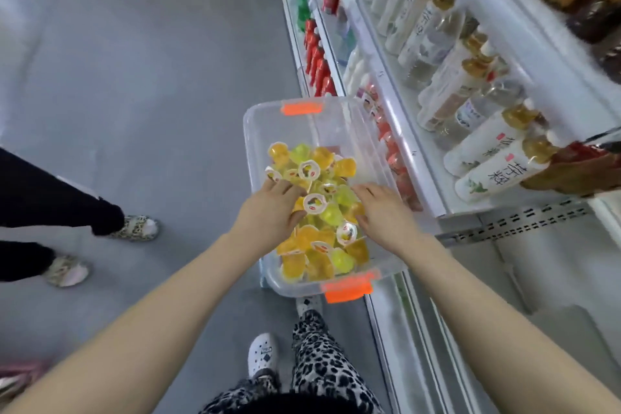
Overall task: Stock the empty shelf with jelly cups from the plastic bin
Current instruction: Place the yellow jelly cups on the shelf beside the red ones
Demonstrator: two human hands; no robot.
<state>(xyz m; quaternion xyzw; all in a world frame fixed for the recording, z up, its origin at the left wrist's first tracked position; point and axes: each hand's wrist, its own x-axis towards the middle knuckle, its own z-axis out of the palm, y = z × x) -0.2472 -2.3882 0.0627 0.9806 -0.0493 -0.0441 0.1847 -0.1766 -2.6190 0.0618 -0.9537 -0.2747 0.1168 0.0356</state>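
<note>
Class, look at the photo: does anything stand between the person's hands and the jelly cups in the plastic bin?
Nothing visible does. The plastic bin has no lid on, and the left hand and right hand both touch the jelly cups inside.

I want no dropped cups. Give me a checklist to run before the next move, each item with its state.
1. Enough jelly cups in the plastic bin: ok, plenty.
2. The left hand and right hand on the cups: ok.
3. Cups actually gripped: cannot tell.
4. Room on the empty shelf to the right: ok, bare.
5. What the bin rests on: cannot tell.
6. The bystander's feet apart from the bin: ok.
</note>
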